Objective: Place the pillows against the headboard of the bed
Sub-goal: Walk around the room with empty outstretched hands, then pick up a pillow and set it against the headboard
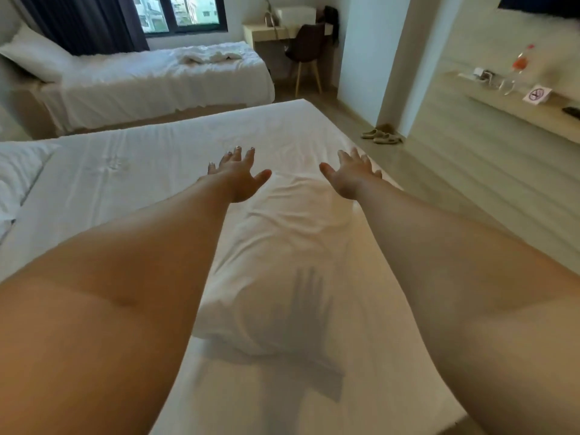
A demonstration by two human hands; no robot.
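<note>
White pillow (282,262) lying lengthwise on near bed (125,171), along bed's right side, between both outstretched arms. Second pillow (18,177) lying at bed's left edge, partly cut off by frame. Left hand (238,177) reaching forward above far end of pillow, fingers spread, gripping nothing. Right hand (351,174) doing same just beside it, palm turned inward, fingers splayed, empty. Hand shadow falling on pillow's near end. Second bed (163,80) standing beyond. Chair (306,48) sitting at desk (266,32). Shoes (381,135) lying on floor (439,171).
</note>
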